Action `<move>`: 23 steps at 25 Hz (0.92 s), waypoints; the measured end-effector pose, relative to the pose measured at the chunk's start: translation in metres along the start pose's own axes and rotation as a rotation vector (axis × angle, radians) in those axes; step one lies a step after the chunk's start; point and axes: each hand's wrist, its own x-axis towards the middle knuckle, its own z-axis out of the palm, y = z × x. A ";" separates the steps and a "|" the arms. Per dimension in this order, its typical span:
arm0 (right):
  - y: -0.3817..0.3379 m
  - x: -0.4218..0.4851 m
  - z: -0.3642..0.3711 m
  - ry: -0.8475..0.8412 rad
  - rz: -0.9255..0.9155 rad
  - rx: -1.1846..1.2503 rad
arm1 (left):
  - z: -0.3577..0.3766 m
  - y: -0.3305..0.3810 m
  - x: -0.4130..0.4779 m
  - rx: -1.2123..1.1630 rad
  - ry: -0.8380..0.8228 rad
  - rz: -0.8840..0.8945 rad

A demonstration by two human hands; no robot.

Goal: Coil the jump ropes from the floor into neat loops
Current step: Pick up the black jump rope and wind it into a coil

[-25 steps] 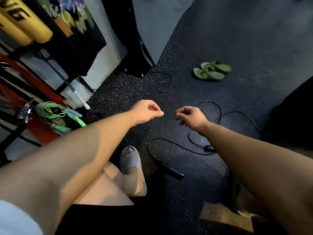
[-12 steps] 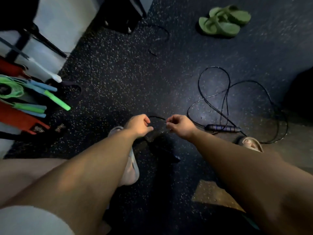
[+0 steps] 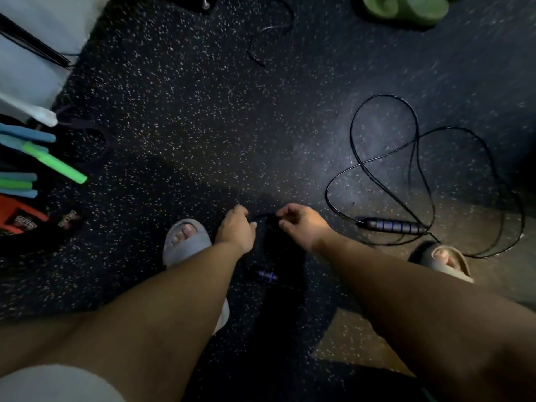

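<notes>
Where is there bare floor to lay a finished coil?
Free: the speckled floor between the coloured handles at left, the stray cord up top and the sprawled rope. Crowded: around that rope's handle, and where the left hand and right hand pinch a second rope.

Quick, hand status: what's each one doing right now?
Left hand: pinching the black jump rope.
Right hand: fingers curled, pinching the same rope.

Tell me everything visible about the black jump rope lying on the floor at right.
The black jump rope is a thin, glossy cord spread loosely on the speckled floor in wide crossing loops, not yet coiled. One dark handle with bluish rings lies flat beside the right sandal. The left hand and right hand are away from it and pinch another cord.
</notes>
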 end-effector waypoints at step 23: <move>-0.132 -0.246 -0.200 0.490 -0.596 0.083 | -0.203 0.188 -0.239 -0.502 -0.171 0.765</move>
